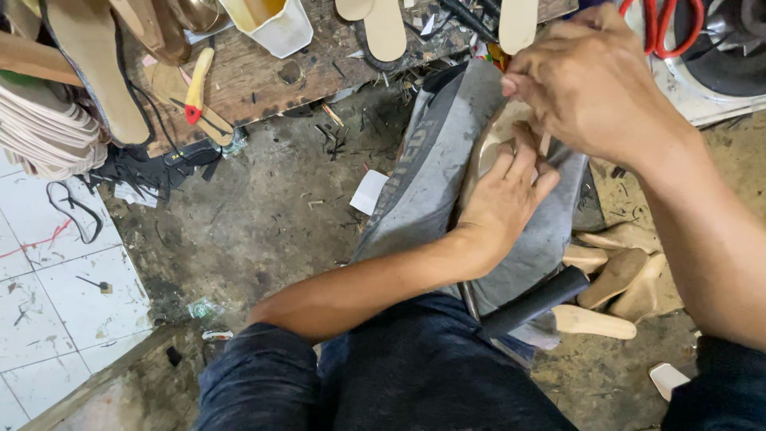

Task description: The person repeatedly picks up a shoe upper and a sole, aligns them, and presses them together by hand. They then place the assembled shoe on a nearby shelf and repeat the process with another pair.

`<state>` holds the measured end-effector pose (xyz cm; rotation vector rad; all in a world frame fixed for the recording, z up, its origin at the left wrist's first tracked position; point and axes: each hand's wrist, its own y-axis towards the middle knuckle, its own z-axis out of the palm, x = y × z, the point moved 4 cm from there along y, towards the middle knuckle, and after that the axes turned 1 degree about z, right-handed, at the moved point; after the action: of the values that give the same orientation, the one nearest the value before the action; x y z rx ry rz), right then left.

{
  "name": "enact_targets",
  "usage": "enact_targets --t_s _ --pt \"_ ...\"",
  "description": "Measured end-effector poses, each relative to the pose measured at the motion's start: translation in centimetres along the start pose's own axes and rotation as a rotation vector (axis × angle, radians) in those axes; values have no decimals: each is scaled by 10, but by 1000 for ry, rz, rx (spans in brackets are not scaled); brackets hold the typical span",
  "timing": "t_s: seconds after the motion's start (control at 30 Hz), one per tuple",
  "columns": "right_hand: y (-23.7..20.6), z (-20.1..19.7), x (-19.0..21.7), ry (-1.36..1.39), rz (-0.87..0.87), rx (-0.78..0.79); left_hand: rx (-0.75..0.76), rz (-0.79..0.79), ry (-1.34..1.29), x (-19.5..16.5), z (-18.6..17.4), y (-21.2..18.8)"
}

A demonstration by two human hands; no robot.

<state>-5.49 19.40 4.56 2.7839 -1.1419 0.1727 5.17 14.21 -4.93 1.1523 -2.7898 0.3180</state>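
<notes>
Head view, looking down over lap and workshop floor.

Left hand: at centre, just toward 3 o'clock, fingers spread and pressed flat on a pale beige shoe piece, pinning it against a grey cloth draped over the knee.

Right hand: at 1 o'clock, fingers curled and pinched tight at the upper edge of the same beige piece; what lies between the fingertips, hidden.

Beige shoe piece: on the grey cloth, between both hands, touched by each; mostly covered, exact shape not clear.

Black cylindrical tool handle: at 4 o'clock, jutting from under the cloth, just beside the dark blue trousers.

Pale wooden heel blocks: at 4 o'clock, heaped on the dirty floor just beyond the handle.

Scarred wooden surface: at 11 o'clock, carrying a yellow-handled tool with red tip and a white open container.

Stacked cream insoles: at 9 to 10 o'clock, well apart from the hands.

Red-handled scissors: at 1 o'clock, near the right hand, not touched.

White floor tiles: at 8 o'clock.
</notes>
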Motion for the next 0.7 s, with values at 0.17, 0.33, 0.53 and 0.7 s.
enact_targets --t_s 0.17,0.33,0.53,0.7 --pt "0 0 -10 29 5 -33 -37 -29 36 8 -6 5" --pt "-5 -3 -24 16 22 -75 -85 -64 29 11 -10 5" --pt "-23 -8 -37 105 104 -100 -124 -77 43 17 -14 1" --pt "-41 2 -40 91 106 -157 -118 -55 43 16 -16 -1"
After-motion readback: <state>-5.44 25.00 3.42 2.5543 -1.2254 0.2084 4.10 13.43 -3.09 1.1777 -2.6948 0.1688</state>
